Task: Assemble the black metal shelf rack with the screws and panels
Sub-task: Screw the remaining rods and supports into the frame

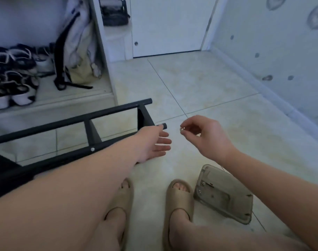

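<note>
A pale tiled floor (pixel 208 84) spreads beneath and beyond both hands; a white door (pixel 169 24) stands well beyond them. The black metal rack frame (pixel 64 124) lies on its side on the floor, running from the lower left up to the left hand (pixel 152 144); two long tubes are joined by short cross-pieces, and a screw head (pixel 92 149) shows in the nearer tube beside the left forearm. Far to the left of the left hand, a low white shelf (pixel 67 96) carries a pale bag (pixel 78 51) with dark straps and several black-and-white shoes (pixel 13 78).

Below the right hand (pixel 207 136), nearer the person, a translucent grey plastic tray (pixel 225 194) rests on the floor with a few small metal bits in it; just left of it, below and between the hands, two feet wear tan slippers (pixel 179 201).

The left hand reaches forward with its fingers straight and slightly spread, holding nothing; its top fingertip lies at the capped end of the nearer tube (pixel 164 126), though I cannot tell whether it touches. The right hand hovers just to the right of the left, apart from it, its fingers curled; thumb and forefinger pinch a small silvery fastener (pixel 182 130), too small to tell whether it is a screw or a nut.
</note>
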